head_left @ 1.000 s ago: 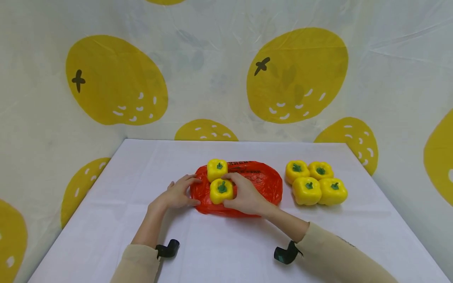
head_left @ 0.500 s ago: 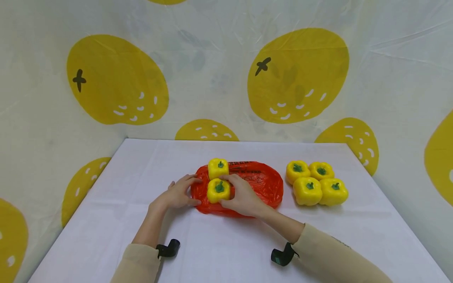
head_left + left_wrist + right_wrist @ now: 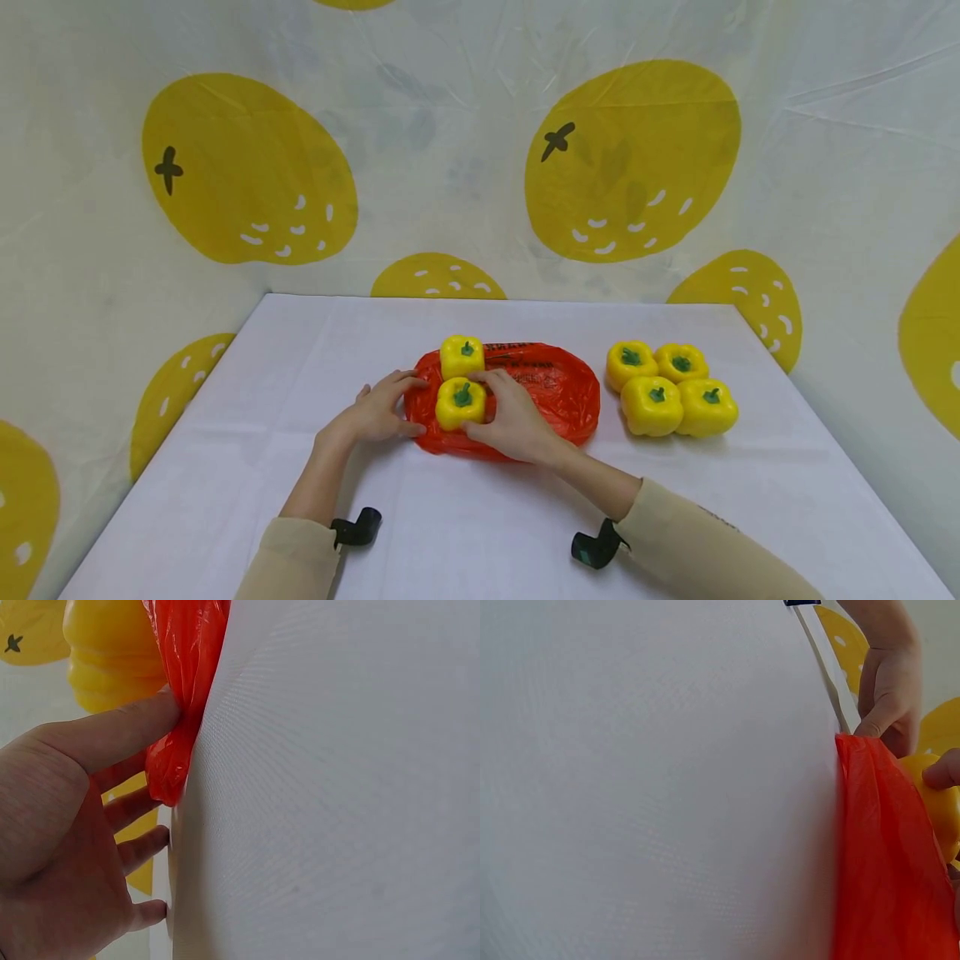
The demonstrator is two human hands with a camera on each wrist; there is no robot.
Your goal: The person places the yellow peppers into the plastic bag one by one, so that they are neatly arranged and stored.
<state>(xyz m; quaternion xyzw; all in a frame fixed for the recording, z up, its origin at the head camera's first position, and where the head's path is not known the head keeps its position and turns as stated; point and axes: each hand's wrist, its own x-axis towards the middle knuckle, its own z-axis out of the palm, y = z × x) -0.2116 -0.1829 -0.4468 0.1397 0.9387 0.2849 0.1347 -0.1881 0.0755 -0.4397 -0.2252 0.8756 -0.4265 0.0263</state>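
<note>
My right hand point(image 3: 521, 421) pinches a yellow bell pepper point(image 3: 456, 408) with a green stem, thumb at its near side and fingers at its far side. The pepper stands on the left part of a flattened red plastic bag point(image 3: 543, 392). Just behind it, a second yellow bell pepper point(image 3: 461, 358) also stands on the bag. At the bag's left edge, my left hand point(image 3: 375, 410) spreads its fingers and touches the plastic. In the left wrist view, the thumb point(image 3: 124, 731) presses on the red bag point(image 3: 191, 667). The right wrist view shows only part of the right hand's thumb point(image 3: 943, 771).
To the right of the bag, several yellow bell peppers point(image 3: 651, 407) stand in a close cluster on the white-covered table point(image 3: 480, 525). A fabric backdrop point(image 3: 442, 158) with large yellow fruit prints hangs behind and around the table. Black wrist cameras point(image 3: 596, 546) sit near the sleeves.
My right hand has shifted slightly left with the front bell pepper, bringing it more directly in front of the other one. My left hand has stayed at the bag's edge.
</note>
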